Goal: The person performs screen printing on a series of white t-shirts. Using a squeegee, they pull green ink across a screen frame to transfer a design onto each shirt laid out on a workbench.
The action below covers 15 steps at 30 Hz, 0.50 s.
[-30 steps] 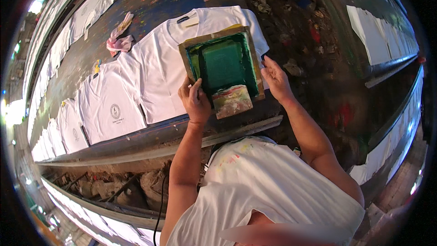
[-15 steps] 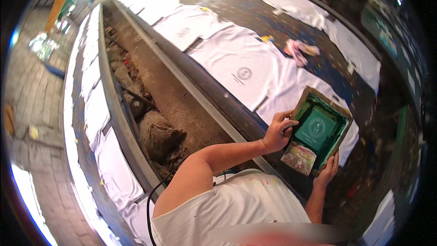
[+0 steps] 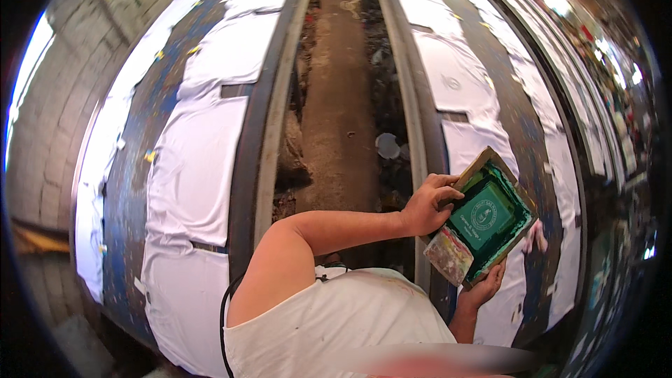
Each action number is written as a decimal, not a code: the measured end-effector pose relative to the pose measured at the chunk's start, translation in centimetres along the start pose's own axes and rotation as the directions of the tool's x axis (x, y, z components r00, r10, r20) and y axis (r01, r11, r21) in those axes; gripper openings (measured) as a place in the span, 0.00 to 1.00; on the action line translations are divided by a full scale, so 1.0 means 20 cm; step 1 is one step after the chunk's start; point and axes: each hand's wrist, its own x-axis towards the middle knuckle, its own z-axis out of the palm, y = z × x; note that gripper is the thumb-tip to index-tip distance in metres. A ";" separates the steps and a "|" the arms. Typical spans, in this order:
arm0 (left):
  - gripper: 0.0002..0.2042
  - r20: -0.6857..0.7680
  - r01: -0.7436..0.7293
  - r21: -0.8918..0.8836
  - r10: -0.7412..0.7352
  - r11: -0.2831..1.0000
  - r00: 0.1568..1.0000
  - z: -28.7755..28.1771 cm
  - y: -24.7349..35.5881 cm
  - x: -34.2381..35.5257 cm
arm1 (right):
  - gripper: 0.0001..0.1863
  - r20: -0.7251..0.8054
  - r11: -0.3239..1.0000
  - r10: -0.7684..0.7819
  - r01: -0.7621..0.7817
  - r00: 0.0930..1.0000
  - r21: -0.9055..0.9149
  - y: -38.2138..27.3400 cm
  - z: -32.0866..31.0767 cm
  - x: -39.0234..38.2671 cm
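My left hand (image 3: 430,204) grips the upper left edge of a silk-screen frame (image 3: 481,218), fingers curled on its rim. At the frame's lower edge, my right hand (image 3: 483,288) is closed around the rim. Green ink coats the inside, and a pale round emblem with lettering shows on the mesh. A squeegee (image 3: 449,257), flat and smeared with dried paint, rests at the frame's lower left side. The screen is held tilted above the right-hand table, clear of the shirts.
White shirts (image 3: 203,161) lie in rows along the long left table (image 3: 133,196). More shirts (image 3: 462,73) cover the right table (image 3: 528,122), one bearing a faint round print. Between the tables runs a brown aisle (image 3: 339,98) with debris. A pink cloth (image 3: 536,236) lies beyond the screen.
My view has swung left, so the aisle now runs straight ahead between both tables. Both hands keep the screen frame, which is turned slightly clockwise.
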 end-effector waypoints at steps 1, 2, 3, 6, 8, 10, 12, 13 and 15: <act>0.19 -0.045 -0.003 0.036 0.004 0.999 0.999 -0.08 -0.03 0.02 | 0.29 0.048 1.000 0.014 -0.013 0.999 -0.012 0.02 0.10 0.05; 0.19 -0.096 -0.001 0.050 0.005 0.999 0.995 -0.16 -0.05 0.04 | 0.29 0.111 1.000 0.018 -0.017 0.994 -0.007 0.04 0.20 0.10; 0.18 -0.124 0.029 0.025 -0.025 0.999 0.992 -0.18 -0.02 -0.01 | 0.29 0.177 1.000 0.015 -0.014 0.984 -0.009 -0.02 0.22 0.05; 0.18 -0.254 0.035 0.069 -0.016 0.997 0.967 -0.42 -0.05 0.00 | 0.29 0.267 0.998 0.002 0.016 0.964 -0.067 0.03 0.51 0.15; 0.19 -0.332 0.060 0.052 -0.039 0.997 0.942 -0.54 -0.07 -0.01 | 0.28 0.341 0.998 0.028 -0.009 0.940 -0.059 0.07 0.68 0.19; 0.18 -0.380 0.065 0.165 0.003 0.984 0.925 -0.67 -0.09 -0.03 | 0.27 0.405 0.998 0.051 -0.033 0.913 -0.052 0.10 0.82 0.22; 0.18 -0.425 0.094 0.235 0.015 0.967 0.905 -0.77 -0.09 -0.06 | 0.26 0.462 0.998 0.068 -0.061 0.884 -0.029 0.14 0.95 0.24; 0.17 -0.432 0.133 0.224 -0.024 0.966 0.902 -0.82 -0.08 -0.08 | 0.25 0.506 0.997 0.068 -0.079 0.860 0.000 0.15 1.00 0.24; 0.17 -0.453 0.166 0.212 -0.053 0.963 0.890 -0.91 -0.07 -0.11 | 0.25 0.526 0.993 0.101 -0.119 0.844 0.000 0.19 1.10 0.22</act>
